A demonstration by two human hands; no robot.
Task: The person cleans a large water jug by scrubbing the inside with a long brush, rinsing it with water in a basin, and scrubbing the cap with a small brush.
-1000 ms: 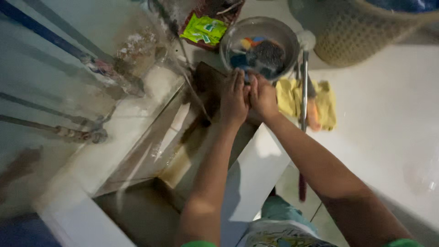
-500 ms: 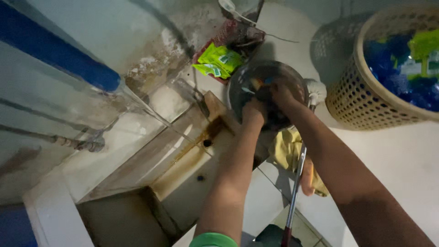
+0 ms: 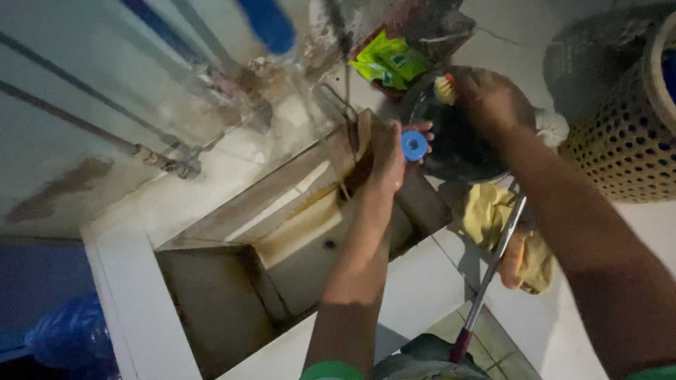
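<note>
- The stained, tiled washing trough (image 3: 282,239) runs under both arms, low and open, so anything rinsed would drain into it; pale pipes (image 3: 105,134) cross the wall beside it.
- A woven plastic basket with holes (image 3: 620,155) stands well apart on the right, out of the wet.
- The round dark metal basin (image 3: 458,141) sits on the ledge at the trough's far end, tilted a little towards the person, it seems, for easy reaching.
- The right hand (image 3: 493,102) is down in the basin, its grip closed around a small scrubbing brush with pale bristles (image 3: 444,89), bristles sticking out on the thumb side.
- A yellow cloth (image 3: 493,218) lies just below the basin, a metal-handled tool (image 3: 493,267) across it.
- The left hand (image 3: 389,158) holds a small round blue cap (image 3: 414,146) pinched at its fingertips, just beside the basin's near rim.
- A green packet (image 3: 387,62) lies behind the basin.
</note>
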